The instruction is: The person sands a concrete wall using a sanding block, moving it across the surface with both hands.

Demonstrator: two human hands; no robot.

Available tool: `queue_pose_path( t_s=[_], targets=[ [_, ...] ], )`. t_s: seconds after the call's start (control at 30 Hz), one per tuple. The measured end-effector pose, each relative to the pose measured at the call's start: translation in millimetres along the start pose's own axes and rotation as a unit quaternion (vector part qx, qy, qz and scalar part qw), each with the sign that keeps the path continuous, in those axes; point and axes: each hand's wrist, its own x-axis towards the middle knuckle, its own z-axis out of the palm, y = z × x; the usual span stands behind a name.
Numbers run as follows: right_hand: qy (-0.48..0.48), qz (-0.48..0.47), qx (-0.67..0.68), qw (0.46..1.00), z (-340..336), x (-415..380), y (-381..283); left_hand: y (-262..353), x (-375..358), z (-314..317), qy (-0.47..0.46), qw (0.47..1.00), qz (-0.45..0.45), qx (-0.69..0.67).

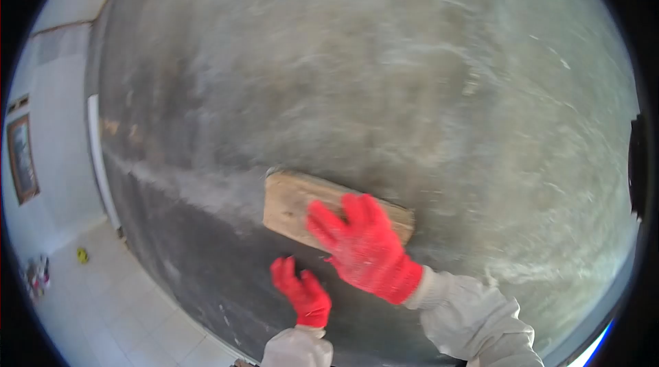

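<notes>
My right hand, in a red glove, grips a wooden float from above. The board lies flat against the grey plastered wall, tilted with its left end higher. Its handle is hidden under my palm. Below and to the left, my left hand, also gloved in red, is held at the darker part of the wall, fingers apart and nothing in them.
At the left, a white wall carries a framed window. A pale tiled floor runs below it, with a small yellow object and a pile of mixed items. A dark object sits at the right edge.
</notes>
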Motion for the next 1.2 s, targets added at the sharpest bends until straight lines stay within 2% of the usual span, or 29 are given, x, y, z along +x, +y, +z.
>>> queue_pose_path(
  t_s=[0.03,0.1,0.13,0.17,0.2,0.23,0.3,0.37,0.4,0.47,0.5,0.53,0.57,0.6,0.67,0.7,0.77,0.8,0.87,0.97,1.1,1.2],
  targets=[
    [0.017,0.065,0.099,0.993,-28,-25,25,14,-3,-4,0.000,1.000,-0.019,0.010],
    [0.014,0.145,0.074,0.987,-56,-82,52,49,-13,-16,-0.031,0.999,-0.038,0.012],
    [0.027,0.202,0.054,0.978,-68,-112,62,70,-18,-15,-0.021,0.996,-0.076,-0.043],
    [0.009,0.221,0.042,0.974,-76,-147,69,91,-24,-13,-0.011,0.988,-0.118,-0.095],
    [0.013,0.187,0.038,0.982,-76,-184,73,113,-31,-11,-0.035,0.986,-0.119,-0.107],
    [0.019,0.151,0.036,0.988,-78,-221,75,133,-38,-9,-0.069,0.984,-0.094,-0.135],
    [0.003,0.173,0.029,0.985,-91,-279,83,166,-48,-7,-0.121,0.975,-0.064,-0.174],
    [-0.034,0.306,0.007,0.951,-111,-329,96,201,-63,6,-0.177,0.963,0.010,-0.203],
    [-0.040,0.322,-0.005,0.946,-113,-349,102,215,-70,17,-0.193,0.957,0.016,-0.215],
    [0.042,0.460,-0.056,0.885,-108,-393,109,242,-90,35,-0.225,0.932,0.108,-0.263],
    [0.080,0.524,-0.083,0.844,-110,-414,109,257,-98,41,-0.246,0.924,0.109,-0.273],
    [0.058,0.559,-0.078,0.823,-111,-426,107,270,-101,48,-0.279,0.910,0.146,-0.271],
    [0.048,0.572,-0.092,0.814,-109,-437,105,283,-105,56,-0.307,0.894,0.184,-0.270],
    [0.069,0.564,-0.098,0.817,-107,-445,105,291,-105,65,-0.321,0.884,0.184,-0.285],
    [0.094,0.552,-0.098,0.823,-109,-455,107,301,-99,84,-0.305,0.875,0.309,-0.214],
    [0.099,0.549,-0.090,0.825,-109,-456,108,301,-98,91,-0.316,0.869,0.307,-0.225],
    [0.117,0.544,-0.080,0.827,-106,-458,110,296,-98,106,-0.261,0.870,0.404,-0.109],
    [0.110,0.543,-0.062,0.830,-109,-461,112,294,-99,111,-0.269,0.866,0.406,-0.117],
    [0.098,0.555,-0.044,0.825,-115,-469,113,290,-99,111,-0.256,0.841,0.471,-0.073],
    [0.108,0.537,-0.055,0.835,-121,-486,124,299,-98,109,-0.248,0.853,0.457,-0.036],
    [0.100,0.568,-0.076,0.814,-130,-522,139,295,-99,112,-0.256,0.843,0.473,-0.001],
    [0.112,0.624,-0.076,0.769,-134,-551,147,297,-100,110,-0.253,0.843,0.474,0.024]
  ],
)
